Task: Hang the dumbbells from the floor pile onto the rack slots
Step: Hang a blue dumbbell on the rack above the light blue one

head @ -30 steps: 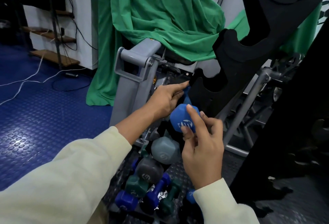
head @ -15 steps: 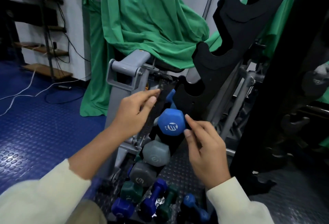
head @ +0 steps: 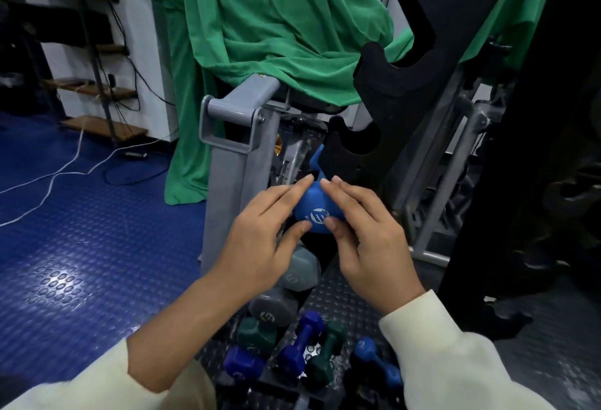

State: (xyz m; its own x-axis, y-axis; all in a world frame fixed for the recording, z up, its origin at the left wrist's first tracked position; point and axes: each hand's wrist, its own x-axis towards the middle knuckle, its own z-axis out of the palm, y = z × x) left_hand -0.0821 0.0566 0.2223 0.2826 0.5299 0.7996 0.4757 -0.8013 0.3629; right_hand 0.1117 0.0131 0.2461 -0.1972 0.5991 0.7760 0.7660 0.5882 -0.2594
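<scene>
A blue dumbbell [head: 317,211] lies across a low slot of the black rack [head: 390,90], its near head facing me and its far head showing behind the rack upright. My left hand [head: 260,240] pinches the near head from the left, fingers over the top and thumb beneath. My right hand [head: 367,240] pinches the same head from the right, thumb on its face. Below, two grey dumbbells [head: 302,271] sit one under the other. The floor pile holds a green dumbbell [head: 257,334], a dark blue one [head: 302,341] and a light blue one [head: 377,361].
A grey machine frame [head: 227,123] stands just left of the rack, with a green cloth [head: 276,35] draped over it. White and black cables [head: 65,175] trail over the blue studded floor at left. Dark gym equipment [head: 536,181] crowds the right side.
Half a second ago both hands hovered just off the blue dumbbell in the slot. Now both have closed in and hold its near head.
</scene>
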